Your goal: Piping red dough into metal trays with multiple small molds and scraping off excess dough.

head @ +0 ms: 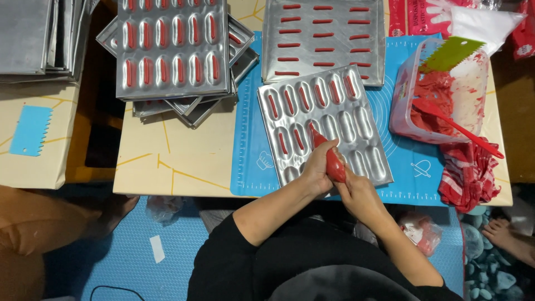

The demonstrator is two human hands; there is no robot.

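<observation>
A red piping bag (332,159) full of red batter is gripped by both hands over a silver mould tray (365,120) with oblong cavities. My left hand (316,168) wraps the bag's lower part near the tip, which points into a cavity in the tray's middle. My right hand (356,192) squeezes the bag's back end. Several cavities on the tray's far and left side hold red strips; those on the right are bare.
A stack of filled mould trays (170,47) lies at the far left, another filled tray (323,39) behind. A plastic tub (440,95) with red batter, a red spatula (454,125) and green scraper (450,54) stands right, beside a red cloth (468,173). A blue mat (251,139) covers the table.
</observation>
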